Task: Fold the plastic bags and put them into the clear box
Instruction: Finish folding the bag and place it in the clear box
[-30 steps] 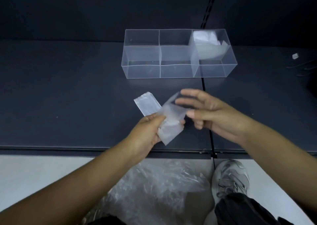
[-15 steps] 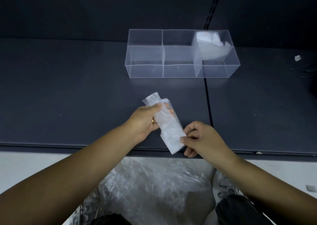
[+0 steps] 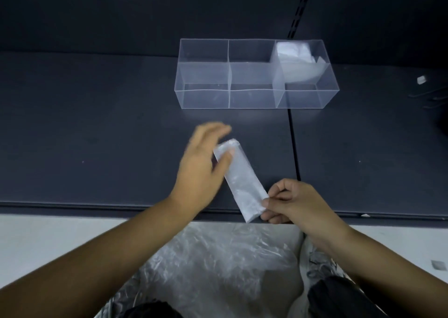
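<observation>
A plastic bag (image 3: 242, 181), folded into a long narrow strip, lies slanted on the dark shelf (image 3: 97, 128) near its front edge. My right hand (image 3: 293, 203) pinches the strip's near end between thumb and fingers. My left hand (image 3: 201, 162) is blurred, its fingers spread above the shelf and its thumb lying on the strip's far end. The clear box (image 3: 254, 99) with three compartments stands farther back; its right compartment holds folded bags (image 3: 295, 60), the other two hold nothing.
A heap of loose clear plastic bags (image 3: 218, 264) lies on the floor below the shelf edge, between my legs. A seam (image 3: 294, 148) divides the shelf into two panels. A small white scrap (image 3: 421, 80) sits at the far right.
The bag went from a crossed, half-folded shape held in the air to a single flat strip on the shelf. My right hand moved down to its near end; my left hand opened.
</observation>
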A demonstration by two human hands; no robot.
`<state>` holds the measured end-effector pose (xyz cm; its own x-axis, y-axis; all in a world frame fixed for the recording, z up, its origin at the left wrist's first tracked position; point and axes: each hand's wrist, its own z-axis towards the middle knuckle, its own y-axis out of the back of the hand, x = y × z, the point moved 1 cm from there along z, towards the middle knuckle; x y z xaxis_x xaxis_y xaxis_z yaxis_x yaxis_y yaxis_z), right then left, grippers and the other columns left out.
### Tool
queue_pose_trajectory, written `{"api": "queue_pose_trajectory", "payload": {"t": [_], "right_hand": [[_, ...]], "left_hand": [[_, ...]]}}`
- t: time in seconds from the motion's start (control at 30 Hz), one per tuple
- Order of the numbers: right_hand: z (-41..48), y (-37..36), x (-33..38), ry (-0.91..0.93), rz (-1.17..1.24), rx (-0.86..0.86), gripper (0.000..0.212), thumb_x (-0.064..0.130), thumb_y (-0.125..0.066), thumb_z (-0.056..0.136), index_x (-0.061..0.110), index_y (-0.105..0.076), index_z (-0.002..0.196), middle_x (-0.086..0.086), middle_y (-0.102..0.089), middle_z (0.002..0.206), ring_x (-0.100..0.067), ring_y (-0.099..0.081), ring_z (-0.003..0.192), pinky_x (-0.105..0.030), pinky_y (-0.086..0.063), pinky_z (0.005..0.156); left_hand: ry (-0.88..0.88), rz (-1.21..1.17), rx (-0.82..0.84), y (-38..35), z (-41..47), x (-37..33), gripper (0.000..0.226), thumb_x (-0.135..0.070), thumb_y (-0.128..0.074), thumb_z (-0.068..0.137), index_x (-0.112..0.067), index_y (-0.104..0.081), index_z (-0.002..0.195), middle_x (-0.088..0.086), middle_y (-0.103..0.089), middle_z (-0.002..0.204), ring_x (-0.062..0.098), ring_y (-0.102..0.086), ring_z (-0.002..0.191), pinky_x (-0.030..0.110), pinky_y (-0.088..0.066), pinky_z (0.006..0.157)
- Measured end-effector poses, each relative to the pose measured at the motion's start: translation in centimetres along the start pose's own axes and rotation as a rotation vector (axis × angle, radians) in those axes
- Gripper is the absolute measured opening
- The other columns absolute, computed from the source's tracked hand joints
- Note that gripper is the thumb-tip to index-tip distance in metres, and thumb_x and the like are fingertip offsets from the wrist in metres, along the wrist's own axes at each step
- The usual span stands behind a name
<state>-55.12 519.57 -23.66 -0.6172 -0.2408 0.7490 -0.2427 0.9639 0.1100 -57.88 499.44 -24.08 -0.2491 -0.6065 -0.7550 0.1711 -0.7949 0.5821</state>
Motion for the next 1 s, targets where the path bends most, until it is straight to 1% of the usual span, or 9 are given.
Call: {"api": "queue_pose_trajectory", "payload": {"t": [0.1, 0.17, 0.27, 0.4, 0.47, 0.57, 0.67, 0.77, 1.0], "right_hand": [[-0.1, 0.1, 0.1, -0.021, 0.036, 0.003, 0.016, 0.001, -0.072, 0.082, 0.003, -0.058, 0.089, -0.012, -0.072, 0.074, -0.024, -0.073, 0.069, -0.024, -0.057, 0.056], [-0.4, 0.2, 0.3, -0.057, 0.065, 0.032, 0.013, 0.003, -0.070, 0.084, 0.004, -0.058, 0.091, -0.010, -0.072, 0.074, -0.023, -0.073, 0.072, -0.025, -0.058, 0.059], [-1.0, 0.4, 1.2, -0.157, 0.263, 0.119, 0.006, 0.003, -0.064, 0.087, 0.004, -0.060, 0.091, -0.015, -0.072, 0.076, -0.024, -0.073, 0.072, -0.027, -0.059, 0.060], [-1.7, 1.4, 4.1, -0.104, 0.416, 0.178, 0.021, 0.012, -0.067, 0.074, 0.003, -0.063, 0.093, -0.016, -0.073, 0.081, -0.023, -0.072, 0.066, -0.026, -0.057, 0.053], [-1.1, 1.9, 5.4, 0.039, 0.277, 0.104, 0.016, 0.010, -0.066, 0.082, 0.006, -0.062, 0.097, -0.014, -0.074, 0.091, -0.019, -0.071, 0.063, -0.025, -0.056, 0.053], [0.6, 2.0, 5.7, 0.278, -0.086, -0.100, 0.017, 0.007, -0.066, 0.087, 0.018, -0.061, 0.099, -0.003, -0.069, 0.103, -0.011, -0.065, 0.067, -0.021, -0.051, 0.061], [1.6, 0.2, 4.7, 0.620, -0.435, -0.159, 0.025, 0.004, -0.070, 0.082, 0.021, -0.064, 0.100, 0.009, -0.061, 0.100, -0.003, -0.058, 0.076, -0.014, -0.044, 0.073], [2.0, -2.1, 2.7, 0.933, -0.798, -0.127, 0.031, 0.000, -0.068, 0.078, 0.010, -0.068, 0.108, -0.002, -0.063, 0.113, -0.017, -0.058, 0.102, -0.026, -0.043, 0.092], [3.0, -2.6, -0.3, 0.883, -1.106, -0.124, 0.048, 0.021, -0.062, 0.090, 0.015, -0.052, 0.137, 0.000, -0.048, 0.144, -0.019, -0.047, 0.130, -0.034, -0.029, 0.110]], "left_hand": [[-0.193, 0.118, 0.455, -0.4, -4.0, -0.6, 0.067, -0.056, -0.055, 0.085, -0.012, -0.051, 0.135, 0.000, -0.050, 0.137, 0.009, -0.040, 0.127, 0.012, -0.023, 0.107], [-0.242, 0.215, 0.598, -0.9, -5.2, 0.0, 0.077, -0.060, -0.060, 0.080, -0.010, -0.049, 0.137, 0.001, -0.047, 0.143, 0.010, -0.035, 0.134, 0.013, -0.017, 0.111], [-0.280, 0.242, 0.504, -1.2, -4.5, 0.0, 0.059, -0.037, -0.075, 0.079, -0.008, -0.059, 0.128, 0.004, -0.058, 0.132, 0.017, -0.052, 0.124, 0.025, -0.035, 0.108], [-0.216, 0.169, 0.405, -1.0, -3.1, -0.3, 0.032, -0.030, -0.057, 0.091, -0.015, -0.068, 0.118, 0.001, -0.071, 0.110, 0.018, -0.067, 0.099, 0.027, -0.049, 0.088], [-0.023, 0.142, 0.404, -0.9, -2.1, 0.0, 0.038, -0.042, -0.046, 0.093, -0.018, -0.071, 0.109, 0.005, -0.073, 0.087, 0.021, -0.068, 0.079, 0.034, -0.052, 0.072], [0.340, -0.129, 0.373, -1.1, 0.1, 0.7, 0.041, -0.037, -0.051, 0.097, 0.000, -0.070, 0.095, 0.021, -0.070, 0.088, 0.020, -0.064, 0.075, 0.042, -0.054, 0.077], [0.637, -0.473, 0.357, -1.4, 1.5, 1.1, 0.024, -0.019, -0.050, 0.099, -0.003, -0.068, 0.103, 0.012, -0.071, 0.088, 0.016, -0.067, 0.076, 0.030, -0.059, 0.069], [0.745, -0.581, 0.370, -1.3, 2.0, 1.3, 0.020, -0.015, -0.047, 0.100, -0.008, -0.065, 0.105, 0.005, -0.070, 0.086, 0.009, -0.068, 0.069, 0.022, -0.056, 0.059], [0.823, -0.579, 0.307, -1.4, 2.7, 1.8, 0.015, -0.017, -0.043, 0.102, -0.013, -0.057, 0.106, 0.009, -0.067, 0.088, 0.017, -0.069, 0.065, 0.028, -0.056, 0.056]]}}
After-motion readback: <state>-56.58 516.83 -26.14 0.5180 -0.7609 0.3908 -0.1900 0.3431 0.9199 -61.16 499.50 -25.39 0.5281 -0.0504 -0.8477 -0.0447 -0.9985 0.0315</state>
